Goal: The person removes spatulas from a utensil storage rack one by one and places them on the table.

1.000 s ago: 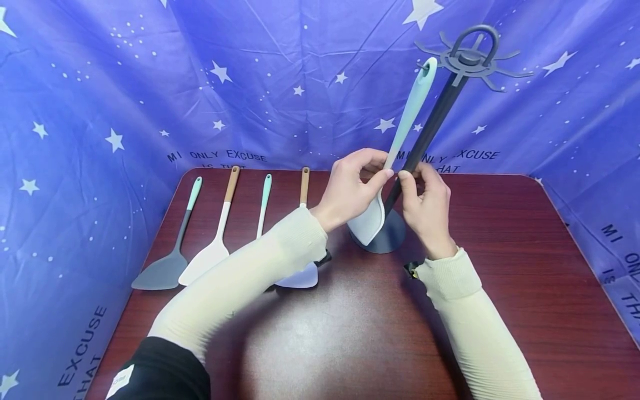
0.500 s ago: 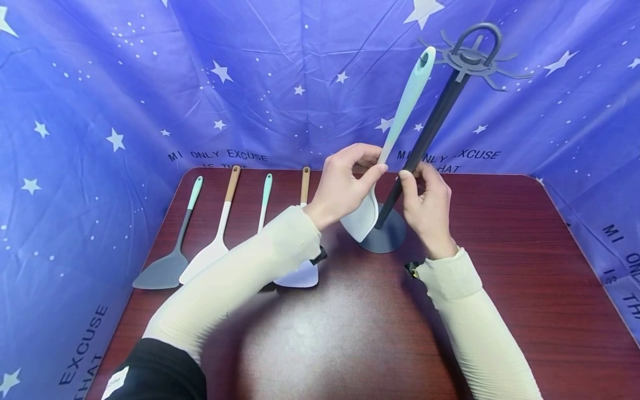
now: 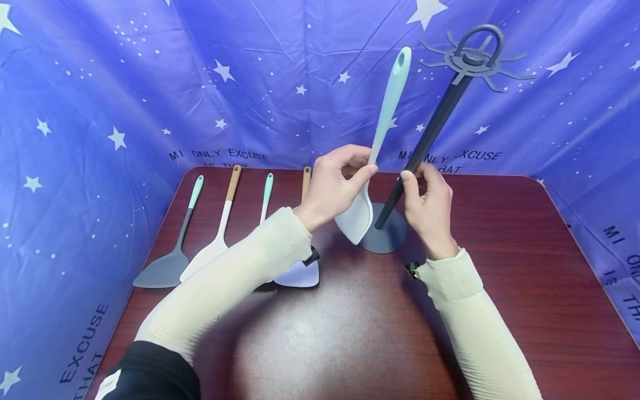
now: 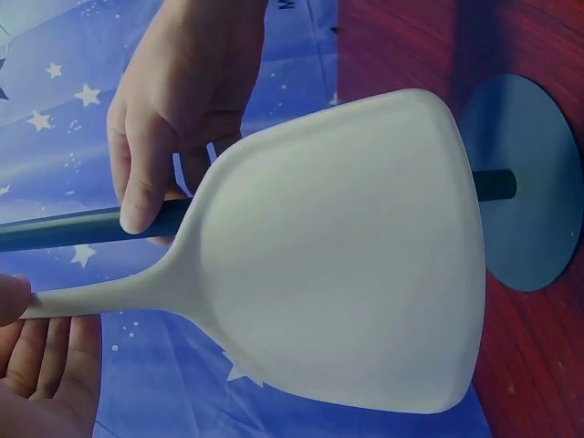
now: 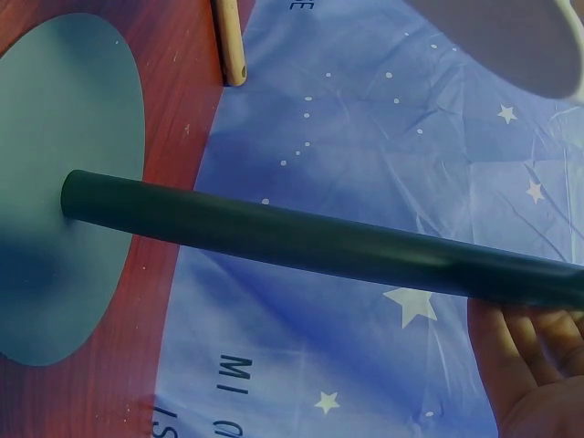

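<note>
My left hand (image 3: 332,180) pinches a white turner with a mint handle (image 3: 390,111) low on its shaft, between thumb and fingers. The turner is held up with its handle end raised and its broad blade (image 4: 338,265) down, in front of the stand's base in the head view. To its right stands a dark utensil stand (image 3: 442,114), its pole leaning right in this view. My right hand (image 3: 430,205) grips the pole with thumb and fingers. Atop the stand, a ring of bare hooks (image 3: 472,64) surrounds a loop handle. Its round base (image 3: 392,239) sits on the table.
On the table's (image 3: 500,278) left lie a grey turner (image 3: 165,269) with a mint handle, a white turner (image 3: 231,191) with a wooden handle, a mint-handled utensil (image 3: 267,191) and a wooden-handled one (image 3: 306,180). My left forearm partly covers them. A blue starry curtain (image 3: 280,83) hangs behind.
My left hand has moved left with the turner. Its handle end, which overlapped a hook of the stand in the head view, is now apart from the hooks. My right hand keeps its place.
</note>
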`<state>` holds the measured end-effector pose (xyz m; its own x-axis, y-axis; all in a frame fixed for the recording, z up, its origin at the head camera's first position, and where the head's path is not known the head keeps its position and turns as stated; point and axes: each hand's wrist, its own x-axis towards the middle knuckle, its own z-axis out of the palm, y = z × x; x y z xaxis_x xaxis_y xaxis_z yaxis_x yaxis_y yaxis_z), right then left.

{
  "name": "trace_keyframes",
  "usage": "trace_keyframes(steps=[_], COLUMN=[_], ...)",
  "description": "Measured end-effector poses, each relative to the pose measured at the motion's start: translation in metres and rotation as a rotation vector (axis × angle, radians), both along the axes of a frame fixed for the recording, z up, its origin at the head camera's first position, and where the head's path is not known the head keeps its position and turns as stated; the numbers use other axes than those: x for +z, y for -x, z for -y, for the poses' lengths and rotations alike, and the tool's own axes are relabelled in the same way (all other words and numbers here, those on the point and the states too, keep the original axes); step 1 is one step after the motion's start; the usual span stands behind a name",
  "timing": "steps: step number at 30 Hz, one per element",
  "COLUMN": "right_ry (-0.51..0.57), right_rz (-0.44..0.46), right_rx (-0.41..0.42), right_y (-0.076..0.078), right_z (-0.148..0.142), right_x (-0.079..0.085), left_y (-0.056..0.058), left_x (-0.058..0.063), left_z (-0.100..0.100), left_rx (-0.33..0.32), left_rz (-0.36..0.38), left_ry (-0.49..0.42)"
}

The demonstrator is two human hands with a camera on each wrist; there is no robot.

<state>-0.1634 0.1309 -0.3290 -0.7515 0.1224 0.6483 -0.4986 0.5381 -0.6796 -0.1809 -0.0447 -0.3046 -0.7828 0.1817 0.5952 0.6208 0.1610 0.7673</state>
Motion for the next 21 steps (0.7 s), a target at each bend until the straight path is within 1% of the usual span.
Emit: trace_keyframes(steps=[3, 6, 12, 17, 21], right_ry=[0.005, 0.008, 0.016, 0.017, 0.012], right_rz=[-0.001, -0.003, -0.005, -0.004, -0.004], right_rx=[0.000, -0.001, 0.001, -0.002, 0.001], right_y=[0.001, 0.002, 0.003, 0.004, 0.002], right_z=[-0.001, -0.001, -0.001, -0.002, -0.001], right_x=[-0.001, -0.003, -0.004, -0.004, -0.002], left_y=[-0.002, -0.003, -0.003, -0.003, -0.001], left_x=[-0.001, -0.001, -0.003, -0.006, -0.010], left_z=[0.003, 0.005, 0.009, 0.010, 0.011], left_rx=[0.013, 0.034, 0.087, 0.089, 0.098], left_rz=[0.034, 0.088, 0.164, 0.233, 0.265], left_ry=[-0.012, -0.014, 0.023, 0.039, 0.063])
